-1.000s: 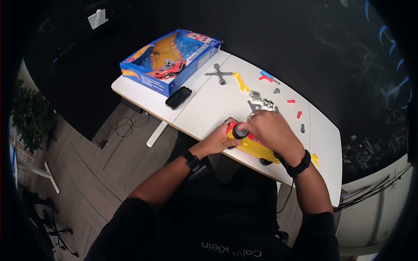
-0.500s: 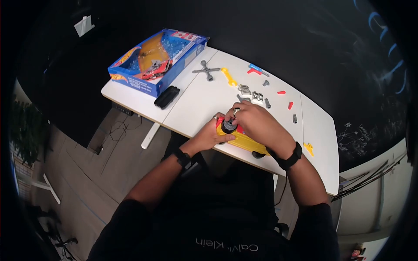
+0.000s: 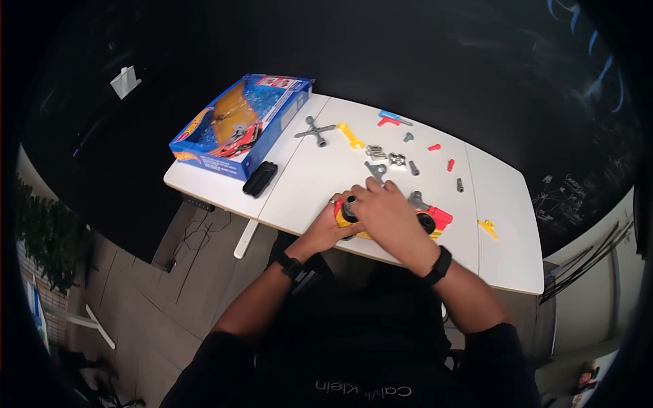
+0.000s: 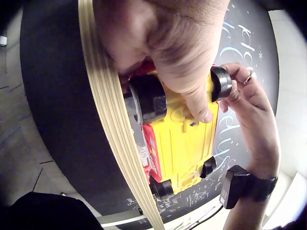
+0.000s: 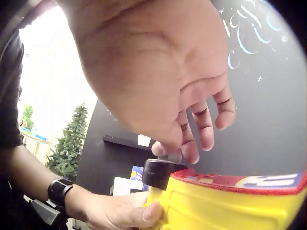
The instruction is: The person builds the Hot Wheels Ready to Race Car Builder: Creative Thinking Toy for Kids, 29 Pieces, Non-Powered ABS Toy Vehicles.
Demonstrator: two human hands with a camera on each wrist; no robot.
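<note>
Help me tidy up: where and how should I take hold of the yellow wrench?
Pinch the yellow wrench across its slim middle, probably best from above: it lies flat on the white table, its ends look wider, and the gray cross-shaped tool lies beside it.

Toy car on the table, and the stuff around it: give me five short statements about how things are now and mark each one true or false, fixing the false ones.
1. The left hand grips the toy car. True.
2. The car's underside is blue. False: it is yellow.
3. The right hand has its fingers at a black wheel. True.
4. The yellow wrench lies inside the blue box. False: it lies on the white table, outside the box.
5. In the head view, the grey cross-shaped tool lies between the box and the wrench. True.
</note>
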